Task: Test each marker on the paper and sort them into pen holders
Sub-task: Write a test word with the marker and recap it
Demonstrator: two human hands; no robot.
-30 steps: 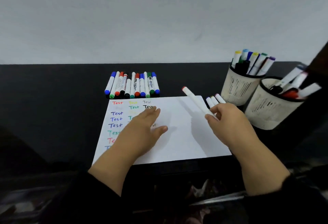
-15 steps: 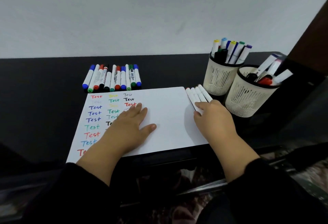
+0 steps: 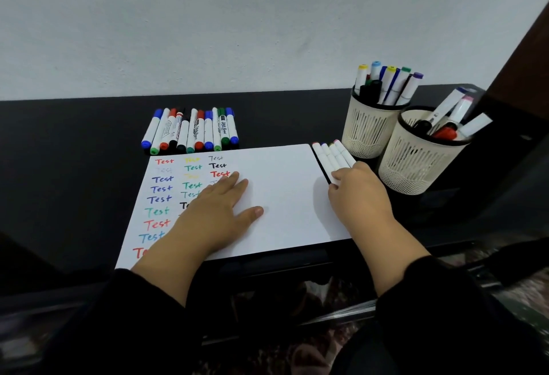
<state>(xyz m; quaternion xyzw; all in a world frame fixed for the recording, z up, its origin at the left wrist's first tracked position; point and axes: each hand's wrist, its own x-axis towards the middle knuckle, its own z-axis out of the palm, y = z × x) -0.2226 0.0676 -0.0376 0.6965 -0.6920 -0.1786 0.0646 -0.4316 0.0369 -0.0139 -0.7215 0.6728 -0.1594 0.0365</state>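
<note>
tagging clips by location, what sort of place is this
Probably a home or office desk: a dark tabletop against a plain wall, a sheet of paper with test words, and two mesh pen holders full of markers.

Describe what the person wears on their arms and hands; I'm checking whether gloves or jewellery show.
Both arms wear long black sleeves, left and right, ending short of the wrists. The left hand and right hand are bare: no gloves, rings or watch visible.
</note>
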